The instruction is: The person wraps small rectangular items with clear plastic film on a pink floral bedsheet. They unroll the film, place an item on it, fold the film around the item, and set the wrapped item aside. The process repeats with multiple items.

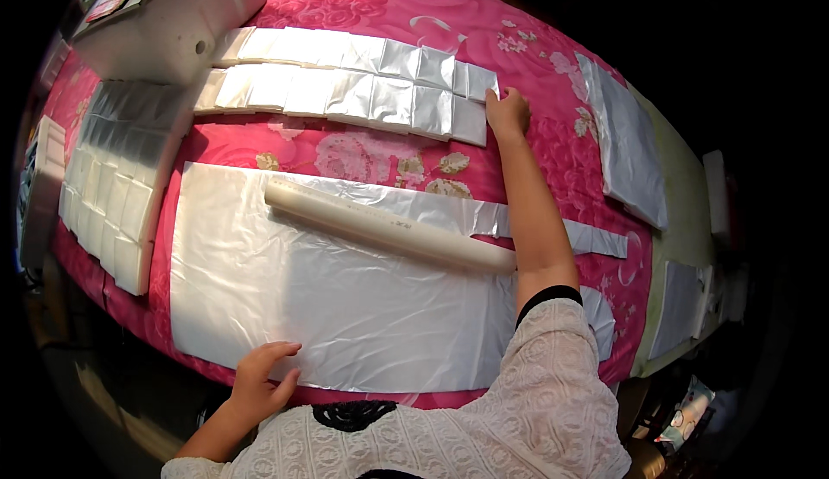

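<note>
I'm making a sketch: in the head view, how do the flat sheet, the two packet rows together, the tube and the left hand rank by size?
By visible area:
1. Flat sheet
2. Packet rows
3. Tube
4. Left hand

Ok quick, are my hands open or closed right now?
Left hand: open, at the white sheet.
Right hand: partly curled at the folded packets; grip can't be told.

A glossy, creased finish, like plastic film, is shown by the wide white sheet (371, 323) and the folded packets (393, 99). The pale tube (389, 228) is seen as smooth, plastic-looking. The pink cloth (553, 146) is softly sheened; the sleeve (557, 341) is patterned matt fabric.
</note>
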The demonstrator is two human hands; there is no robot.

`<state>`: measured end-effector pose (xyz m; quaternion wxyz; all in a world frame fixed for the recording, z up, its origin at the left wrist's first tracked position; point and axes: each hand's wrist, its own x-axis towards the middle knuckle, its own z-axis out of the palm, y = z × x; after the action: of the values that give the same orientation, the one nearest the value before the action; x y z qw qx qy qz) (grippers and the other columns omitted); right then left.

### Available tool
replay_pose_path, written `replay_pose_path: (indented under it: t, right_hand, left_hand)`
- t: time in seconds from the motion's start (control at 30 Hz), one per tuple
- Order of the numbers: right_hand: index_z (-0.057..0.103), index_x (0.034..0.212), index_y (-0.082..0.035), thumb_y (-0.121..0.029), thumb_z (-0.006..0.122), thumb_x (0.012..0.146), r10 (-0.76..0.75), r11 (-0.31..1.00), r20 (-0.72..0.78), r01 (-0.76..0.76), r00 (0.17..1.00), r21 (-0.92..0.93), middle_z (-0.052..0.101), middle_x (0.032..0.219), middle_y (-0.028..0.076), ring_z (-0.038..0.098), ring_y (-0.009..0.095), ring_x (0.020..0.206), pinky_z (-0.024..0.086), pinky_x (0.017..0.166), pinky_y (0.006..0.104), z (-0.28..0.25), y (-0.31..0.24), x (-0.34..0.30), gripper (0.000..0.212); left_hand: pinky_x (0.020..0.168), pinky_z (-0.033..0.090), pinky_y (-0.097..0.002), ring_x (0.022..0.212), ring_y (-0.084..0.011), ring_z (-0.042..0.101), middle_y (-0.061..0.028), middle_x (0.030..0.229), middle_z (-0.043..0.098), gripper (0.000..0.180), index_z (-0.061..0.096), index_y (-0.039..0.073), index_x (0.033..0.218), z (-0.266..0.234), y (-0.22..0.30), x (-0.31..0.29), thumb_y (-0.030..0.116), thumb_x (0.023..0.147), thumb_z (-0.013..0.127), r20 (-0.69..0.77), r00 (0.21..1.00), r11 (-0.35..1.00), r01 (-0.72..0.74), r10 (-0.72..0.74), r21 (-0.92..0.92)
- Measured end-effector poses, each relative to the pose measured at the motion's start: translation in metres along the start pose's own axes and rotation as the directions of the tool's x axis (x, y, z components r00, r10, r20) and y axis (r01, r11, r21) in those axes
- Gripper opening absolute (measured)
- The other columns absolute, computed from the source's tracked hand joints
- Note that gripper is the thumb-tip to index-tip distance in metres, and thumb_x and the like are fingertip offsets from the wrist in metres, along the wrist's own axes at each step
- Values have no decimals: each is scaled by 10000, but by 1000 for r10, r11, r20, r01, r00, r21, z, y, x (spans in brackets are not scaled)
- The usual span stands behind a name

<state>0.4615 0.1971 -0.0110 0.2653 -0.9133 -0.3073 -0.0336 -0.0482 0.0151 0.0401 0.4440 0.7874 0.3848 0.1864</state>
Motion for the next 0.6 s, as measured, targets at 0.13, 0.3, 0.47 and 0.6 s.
replay_pose_path:
  t: [0.13,0.3,0.47,0.6]
  right_hand:
    - [610,1083,-38,-345,651,778,-333,923,101,303,937,236,597,1090,162,512,317,1085,391,936,397,-31,23,-43,434]
    - [591,1139,-48,-289,667,778,-662,749,413,526,625,403,595,1077,138,507,294,1047,410,905,367,-123,47,-169,441]
    - [562,1180,-31,-265,668,776,-565,819,494,524,661,235,588,989,122,535,284,919,433,821,366,-168,81,-264,479]
    - [549,1183,-8,-294,620,811,-571,815,510,374,643,443,533,1147,156,486,311,1071,398,911,376,-181,86,-341,475]
  left_hand:
    - [789,489,-343,907,-288,618,-151,987,634,354,598,26,1038,6,3,-3,-2,690,652,15,999,999,-32,32,-32]
    - [786,493,-354,921,-304,612,-152,1004,631,366,591,36,1061,11,7,-7,16,701,660,58,993,994,-104,103,12]
    - [870,453,-382,1049,-330,543,-179,1182,535,483,522,36,1170,30,15,15,68,714,677,181,955,959,-258,235,116]
    - [1025,302,-461,1286,-436,280,-272,1419,226,702,372,35,1330,69,35,39,216,734,694,170,945,917,-316,281,243]
